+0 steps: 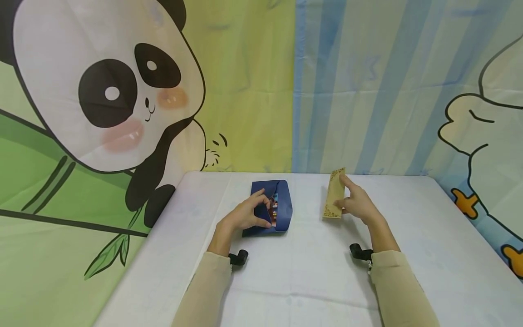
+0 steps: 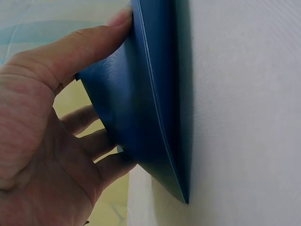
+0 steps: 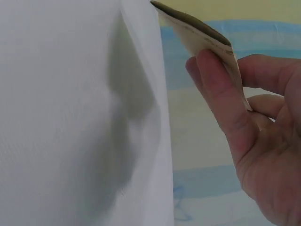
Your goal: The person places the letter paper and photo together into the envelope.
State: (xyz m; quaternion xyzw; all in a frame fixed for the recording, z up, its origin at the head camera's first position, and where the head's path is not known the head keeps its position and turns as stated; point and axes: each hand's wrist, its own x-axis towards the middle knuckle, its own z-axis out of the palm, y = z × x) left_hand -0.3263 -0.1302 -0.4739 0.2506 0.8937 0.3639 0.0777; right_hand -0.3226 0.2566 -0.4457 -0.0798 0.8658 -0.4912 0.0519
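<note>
Blue envelope (image 1: 284,206) at left, gripped by the left hand (image 1: 246,214), seems light and bendable, best held by edges, like the golden packet (image 1: 334,194) pinched by the right hand (image 1: 360,203).

White table (image 1: 310,277), cartoon panda (image 1: 118,104) on backdrop (image 1: 245,113), green leaves (image 1: 109,255), white cartoon figure (image 1: 496,154) at right

The blue envelope (image 1: 283,209) gapes open, left of a raised, tan patterned sleeve (image 1: 334,193).
</note>
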